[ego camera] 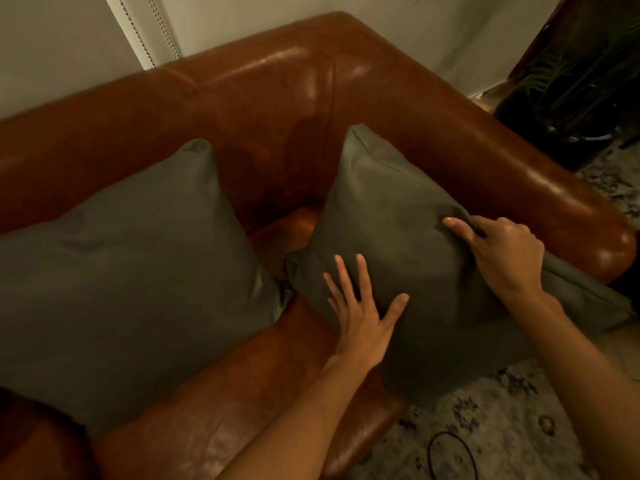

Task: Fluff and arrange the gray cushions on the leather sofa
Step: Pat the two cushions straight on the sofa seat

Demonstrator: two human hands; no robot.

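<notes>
A brown leather sofa (263, 98) fills most of the view, with its backrest along the top and one rounded arm running down the right side. Two gray cushions sit on the seat. The left cushion (131, 258) leans against the backrest, its lower corner close to the front edge of the seat. The right cushion (391, 216) stands tilted in the corner between backrest and arm, and its lower right part hangs out past the front edge of the seat, over the rug (512, 420). A narrow strip of bare seat shows between the two cushions, whose near corners almost meet.

The left hand (360, 306) lies flat on the front of the right cushion, fingers straight and spread. The right hand (502, 251) grips the cushion's right edge, fingers curled into the fabric and bunching it.

A dark cable loop (450, 455) lies on the patterned rug near the sofa's front. A dark plant (575, 81) stands beyond the sofa arm, and a pale curtain (138, 29) hangs behind the backrest.
</notes>
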